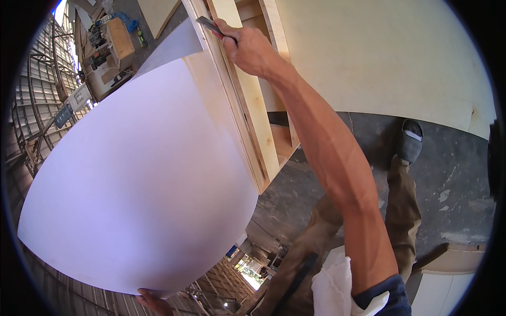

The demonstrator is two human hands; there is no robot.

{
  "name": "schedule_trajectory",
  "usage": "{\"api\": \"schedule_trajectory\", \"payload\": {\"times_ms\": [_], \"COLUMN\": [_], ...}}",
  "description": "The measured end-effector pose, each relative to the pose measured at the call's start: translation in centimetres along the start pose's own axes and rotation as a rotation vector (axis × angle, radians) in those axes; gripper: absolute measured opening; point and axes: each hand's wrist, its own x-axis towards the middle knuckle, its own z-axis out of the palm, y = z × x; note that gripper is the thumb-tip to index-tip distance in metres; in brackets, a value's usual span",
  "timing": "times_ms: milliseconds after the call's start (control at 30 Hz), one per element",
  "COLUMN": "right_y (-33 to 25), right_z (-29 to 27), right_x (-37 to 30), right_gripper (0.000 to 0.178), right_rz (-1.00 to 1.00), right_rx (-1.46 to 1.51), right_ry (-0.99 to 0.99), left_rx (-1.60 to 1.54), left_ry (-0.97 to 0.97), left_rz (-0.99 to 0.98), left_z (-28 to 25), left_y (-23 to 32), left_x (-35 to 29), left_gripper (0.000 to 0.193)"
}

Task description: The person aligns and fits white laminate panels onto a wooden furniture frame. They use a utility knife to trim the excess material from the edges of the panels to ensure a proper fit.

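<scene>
A large smooth white sheet (142,174) fills the left half of the view. Its right edge lies along a pale wooden frame (258,126), and a yellowish-brown smear runs down the sheet near that edge. At the top, my right hand (247,47) is closed round a dark, narrow flat tool (207,22) whose exact kind I cannot make out. That hand is over the frame's upper rail, with the tool's end close to the sheet's corner. My left hand (154,303) grips the sheet's lower edge, with most of its fingers hidden.
A broad pale board (379,58) spans the upper right. Below it is a dark, paint-marked concrete floor (448,184), where my shoe (410,142) stands. A bench with tools and a wooden box (120,42) is at the far left. Pale panels (445,289) lean at the lower right.
</scene>
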Motion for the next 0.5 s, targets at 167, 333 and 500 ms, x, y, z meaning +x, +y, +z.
{"api": "schedule_trajectory", "payload": {"times_ms": [167, 333, 500], "right_y": [-0.2, 0.6, 1.4], "right_z": [0.0, 0.2, 1.5], "right_x": [-2.7, -5.4, -7.8], "right_gripper": [0.049, 0.050, 0.051], "right_rz": [0.046, 0.041, -0.029], "right_rx": [-0.028, -0.029, -0.012], "right_ry": [-0.099, -0.107, -0.044], "left_rx": [-0.023, 0.042, -0.004], "left_ry": [0.034, 0.048, 0.066], "left_rz": [0.007, 0.001, -0.045], "left_z": [0.2, -0.2, -0.1], "left_y": [0.0, 0.3, 0.0], "left_x": [-0.2, 0.0, 0.0], "left_gripper": [0.073, 0.076, 0.077]}}
